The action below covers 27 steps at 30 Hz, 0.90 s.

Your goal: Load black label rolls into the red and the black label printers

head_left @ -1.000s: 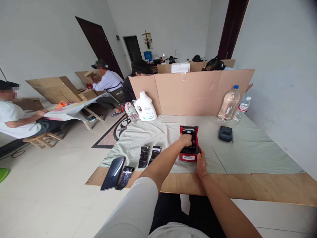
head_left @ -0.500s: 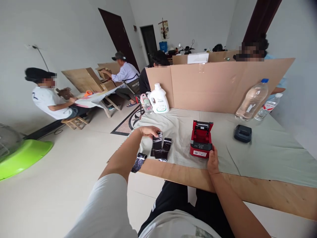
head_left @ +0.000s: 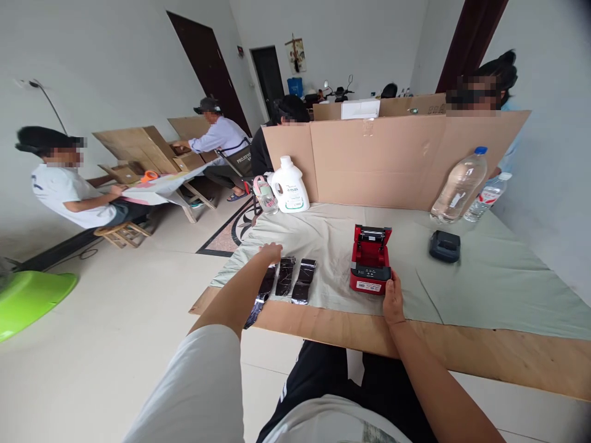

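Note:
A small red-and-black receipt printer [head_left: 370, 280] stands on the cloth with its lid raised and its red compartment showing. My right hand [head_left: 394, 298] is closed around its front right corner. My left hand [head_left: 271, 253] reaches to the left side of the table, at the top end of a shiny black plastic strip [head_left: 266, 284]; the fingertips are partly hidden, but they look closed on it. That strip's lower end hangs over the table edge. Beside it, a second black strip [head_left: 285, 277] and a third black strip [head_left: 303, 283] lie flat, side by side.
A dark grey device [head_left: 444, 246] lies right of the printer. Along the cardboard partition [head_left: 378, 163] stand a white detergent jug [head_left: 290, 187], a pink-lidded bottle [head_left: 265, 197], a large clear bottle [head_left: 459, 187] and a smaller water bottle [head_left: 487, 198]. Several other people sit beyond.
My left hand has let go of the middle strip, now lying flat, and moved left to the outer strip, whose top end now lies farther up the cloth. My right hand stays on the printer.

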Tool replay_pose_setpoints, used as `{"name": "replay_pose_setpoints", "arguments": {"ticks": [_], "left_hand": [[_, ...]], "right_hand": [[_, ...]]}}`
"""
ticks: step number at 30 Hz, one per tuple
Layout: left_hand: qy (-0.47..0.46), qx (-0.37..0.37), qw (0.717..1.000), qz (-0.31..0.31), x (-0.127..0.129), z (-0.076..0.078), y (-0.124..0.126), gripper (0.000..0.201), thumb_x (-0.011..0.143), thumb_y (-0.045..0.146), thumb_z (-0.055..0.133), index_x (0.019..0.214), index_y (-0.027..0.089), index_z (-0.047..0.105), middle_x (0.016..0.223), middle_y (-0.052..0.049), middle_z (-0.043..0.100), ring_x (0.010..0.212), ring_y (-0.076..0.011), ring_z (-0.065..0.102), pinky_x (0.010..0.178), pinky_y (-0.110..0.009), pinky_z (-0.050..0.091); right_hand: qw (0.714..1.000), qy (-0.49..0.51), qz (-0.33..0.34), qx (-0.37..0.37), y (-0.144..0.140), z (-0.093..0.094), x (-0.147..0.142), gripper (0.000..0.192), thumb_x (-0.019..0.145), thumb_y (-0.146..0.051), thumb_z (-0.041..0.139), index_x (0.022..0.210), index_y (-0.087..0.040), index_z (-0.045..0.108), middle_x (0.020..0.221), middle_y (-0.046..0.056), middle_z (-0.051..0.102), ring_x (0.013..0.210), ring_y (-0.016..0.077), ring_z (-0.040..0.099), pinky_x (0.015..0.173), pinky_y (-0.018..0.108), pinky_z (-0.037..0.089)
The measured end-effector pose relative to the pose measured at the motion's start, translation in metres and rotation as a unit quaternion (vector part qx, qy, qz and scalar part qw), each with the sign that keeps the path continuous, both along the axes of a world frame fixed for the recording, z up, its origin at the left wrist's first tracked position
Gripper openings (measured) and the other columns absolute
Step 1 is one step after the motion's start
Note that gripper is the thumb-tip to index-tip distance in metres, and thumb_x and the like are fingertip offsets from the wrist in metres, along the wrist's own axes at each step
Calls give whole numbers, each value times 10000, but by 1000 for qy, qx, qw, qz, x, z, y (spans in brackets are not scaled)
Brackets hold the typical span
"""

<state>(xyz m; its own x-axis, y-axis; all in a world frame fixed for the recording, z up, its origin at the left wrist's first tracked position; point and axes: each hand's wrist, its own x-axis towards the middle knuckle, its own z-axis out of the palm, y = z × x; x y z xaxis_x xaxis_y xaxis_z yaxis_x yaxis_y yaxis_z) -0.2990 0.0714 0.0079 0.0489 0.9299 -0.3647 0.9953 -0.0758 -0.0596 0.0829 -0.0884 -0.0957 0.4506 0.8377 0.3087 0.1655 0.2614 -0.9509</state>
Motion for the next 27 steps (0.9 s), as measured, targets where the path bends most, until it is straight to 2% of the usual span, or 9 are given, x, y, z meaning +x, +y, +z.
{"name": "replay_pose_setpoints", "arguments": {"ticks": [3,6,8,13,17,20,23,25,27], "left_hand": [[-9,40,999,-26,26,3,0,582,707,178,609,1279,205,505,1371,-131,488,1250,-306,449,1001,-416,388],[-74,52,986,-142,59,-2,-7,523,750,194,571,1269,239,527,1350,-49,520,1254,-226,451,1017,-289,381],[-68,41,976,-203,78,-8,-13,510,733,194,585,1240,235,555,1289,-58,568,1220,-244,481,1000,-317,402],[-3,-2,977,-215,99,-12,-17,464,656,147,617,1117,198,624,1196,-101,617,1129,-284,550,912,-352,453],[-160,-93,966,-179,106,17,-15,380,620,208,662,1000,184,657,965,-34,686,963,-238,623,812,-285,483],[-373,-225,878,-196,126,50,-20,369,650,312,673,983,155,660,911,-28,685,898,-217,631,805,-287,483],[-458,-322,789,-252,164,70,-27,381,684,341,671,1010,145,653,997,-51,677,937,-210,618,851,-293,469],[-451,-301,792,-281,194,69,-29,395,687,281,673,1059,156,627,1058,-49,661,976,-198,602,862,-282,461],[-410,-220,837,-288,222,61,-29,415,697,228,657,1102,163,591,1087,-49,647,983,-191,595,844,-276,466]], "right_hand": [[1000,-2,-4,3,0,-1,-1,591,895,-584,342,1332,-200,447,1354,117,493,1250,237,458,1074,450,349],[1000,2,-4,5,1,-1,-1,588,892,-589,346,1323,-204,453,1347,114,499,1243,235,463,1076,451,346],[1000,6,-2,3,1,-1,-1,583,892,-588,351,1323,-208,454,1340,109,508,1238,231,468,1074,448,350],[1000,8,-6,8,1,1,-2,575,893,-579,364,1322,-208,460,1344,105,514,1255,227,457,1080,441,345],[1000,10,-6,11,1,-1,-3,578,896,-567,377,1319,-184,467,1342,123,512,1247,237,466,1073,447,355],[1000,3,-6,10,1,-2,-3,572,902,-561,364,1322,-187,465,1339,118,512,1245,233,468,1067,447,363],[1000,-11,-12,11,2,-2,-2,560,906,-554,355,1326,-200,462,1342,113,512,1250,226,461,1075,449,350],[1000,-15,-11,12,2,-2,-1,566,904,-560,353,1321,-195,468,1341,123,511,1246,233,466,1073,455,349],[1000,-12,-3,13,3,-2,0,579,897,-573,357,1313,-188,477,1325,133,521,1229,242,486,1059,459,365]]}}
